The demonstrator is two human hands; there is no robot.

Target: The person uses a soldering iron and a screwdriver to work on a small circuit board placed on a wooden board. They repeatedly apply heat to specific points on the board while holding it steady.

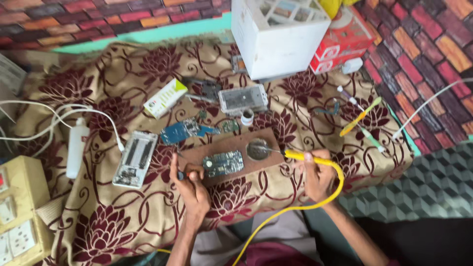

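My right hand (316,176) grips a yellow soldering iron (301,156) whose tip reaches into a small round tin (258,149) on a brown wooden board (231,155). A yellow cord (290,209) runs from the iron back toward me. My left hand (191,189) holds a small dark tool (181,174) at the board's left edge, close to a circuit board (223,163) lying on the wood.
On the floral cloth (123,216) lie an opened phone frame (135,158), a blue circuit board (181,131), another phone shell (243,99), a white bottle (76,147), a small white-green box (165,98) and brushes (359,117). A white box (280,35) stands behind. A socket board (17,212) sits at left.
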